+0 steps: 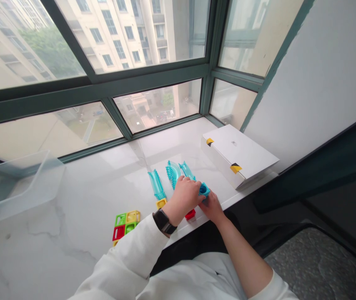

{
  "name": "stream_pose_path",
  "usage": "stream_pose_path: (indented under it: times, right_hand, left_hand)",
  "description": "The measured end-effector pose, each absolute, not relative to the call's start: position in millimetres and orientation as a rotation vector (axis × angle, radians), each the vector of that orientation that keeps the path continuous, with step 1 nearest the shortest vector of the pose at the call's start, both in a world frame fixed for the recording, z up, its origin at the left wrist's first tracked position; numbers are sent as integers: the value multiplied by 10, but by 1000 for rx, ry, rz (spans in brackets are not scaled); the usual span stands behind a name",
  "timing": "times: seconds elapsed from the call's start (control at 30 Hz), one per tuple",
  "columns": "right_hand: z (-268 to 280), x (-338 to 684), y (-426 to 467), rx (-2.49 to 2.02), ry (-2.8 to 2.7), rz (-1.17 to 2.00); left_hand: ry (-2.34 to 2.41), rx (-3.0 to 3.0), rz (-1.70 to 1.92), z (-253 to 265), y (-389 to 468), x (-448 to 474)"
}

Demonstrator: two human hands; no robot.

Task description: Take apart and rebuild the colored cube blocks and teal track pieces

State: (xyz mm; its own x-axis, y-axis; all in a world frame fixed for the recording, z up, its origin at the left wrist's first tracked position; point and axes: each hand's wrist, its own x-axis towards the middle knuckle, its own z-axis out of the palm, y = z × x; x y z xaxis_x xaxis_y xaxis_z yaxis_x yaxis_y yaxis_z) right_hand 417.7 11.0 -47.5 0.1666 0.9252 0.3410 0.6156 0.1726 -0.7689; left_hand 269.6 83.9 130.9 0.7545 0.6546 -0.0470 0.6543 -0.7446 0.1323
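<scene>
Just left of the near corner of the white box [240,152], my two hands meet around a small blue piece [203,190] with a round opening facing up. My left hand [186,195], wearing a watch [162,220], closes over its left side, fingers curled; my right hand [211,207] grips it from the side nearer me. Exactly where each fingertip presses is hidden.

It looks like hard plastic, so I judge it light and stiff, with hardly any give, and perhaps a little slippery on its smooth faces. The outer walls seem the best place to hold, thumb against fingers; the rim of the opening may be thinner and less happy with a hard squeeze.

Farther left of the box lie a curved blue track [173,173] and a straight blue track [156,185], a yellow block [161,203] at its near end. A red block [190,215] sits left of the box, closer to me. Well left of the box is a patch of coloured blocks [119,231], and farthest left, a clear bin [49,175].
</scene>
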Motion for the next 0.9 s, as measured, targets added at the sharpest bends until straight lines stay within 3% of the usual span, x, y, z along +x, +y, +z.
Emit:
stream_pose_path:
  times: [0.9]
  right_hand:
    - [-479,4161,96,-1554,-1545,384]
  left_hand:
    - [1058,2800,19,1318,813,2687]
